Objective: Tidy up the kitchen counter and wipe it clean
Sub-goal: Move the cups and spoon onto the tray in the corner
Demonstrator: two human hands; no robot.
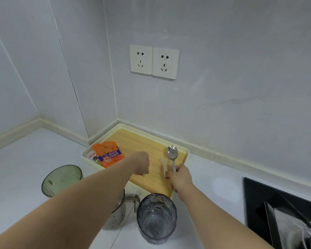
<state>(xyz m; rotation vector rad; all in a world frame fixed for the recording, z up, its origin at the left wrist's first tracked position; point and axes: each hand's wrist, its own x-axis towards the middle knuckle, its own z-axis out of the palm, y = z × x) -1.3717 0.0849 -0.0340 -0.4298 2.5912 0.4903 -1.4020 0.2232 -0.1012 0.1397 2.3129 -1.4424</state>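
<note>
Head view: grips metal spoon [172,152] and plastic spoon [164,164] by handles in right hand [180,178] above tray [187,152], both judged light, stiff, slippery; left hand [141,163] curled, contents unclear.

Metal jug [117,216] half behind an arm [79,200]

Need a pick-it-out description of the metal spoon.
Find the cream tray on the counter, in the corner below the wall sockets. Over its right end the right hand grips two spoons. The metal spoon is the shiny one, right of the white plastic spoon.
</note>
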